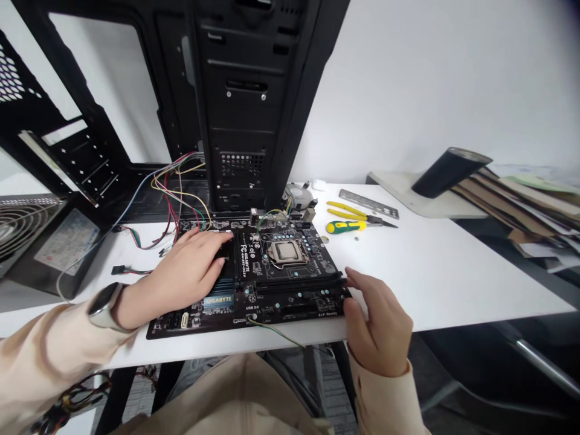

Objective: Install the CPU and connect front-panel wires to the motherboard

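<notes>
A black motherboard (272, 302) lies flat on the white table, with a silver processor (288, 252) in its socket. My left hand (193, 263) rests over the left part of the board, fingers apart and fingertips near the long slots; nothing shows in it. At the board's right edge is my right hand (378, 320), its index finger touching the end of the memory slots (299, 281) and its thumb apart below. A thin green and yellow wire (276, 331) runs from the front edge of the board.
A black computer case (254, 115) stands behind the board, with colored cables (174, 193). At left sits a power supply (63, 248). Yellow-handled pliers (348, 211), a screwdriver (347, 226), a metal plate (369, 203) and a fan cooler (299, 196) lie behind right.
</notes>
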